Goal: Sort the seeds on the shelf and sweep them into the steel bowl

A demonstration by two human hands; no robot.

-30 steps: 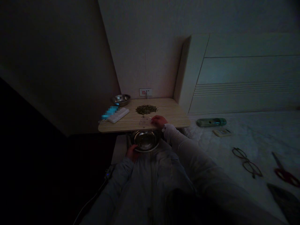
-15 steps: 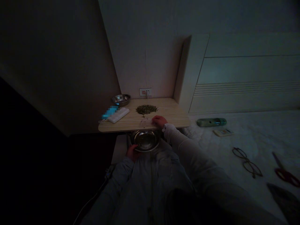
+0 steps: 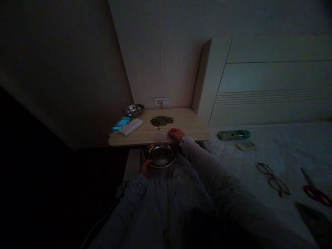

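A steel bowl (image 3: 162, 154) sits just under the table's front edge, and my left hand (image 3: 147, 168) grips its left rim. Above it, my right hand (image 3: 176, 135) is closed at the front of the small wooden table (image 3: 192, 121). A thin, see-through piece, which looks like plastic (image 3: 161, 136), reaches left from my right fingers; its exact kind cannot be made out. Behind it lies a flat pile of small greenish seeds or beans (image 3: 162, 120), with a few strays at its front.
At the table's back left stands a second steel bowl (image 3: 134, 110), with a white power strip (image 3: 131, 127) before it. A wall socket (image 3: 161, 101) is behind. On the bed to the right lie a green bottle (image 3: 233, 135), glasses (image 3: 273, 180) and scissors (image 3: 316, 193).
Dark specks seen on the see-through piece half a second ago are hardly visible now. Both hands and the lower bowl stay nearly in place.
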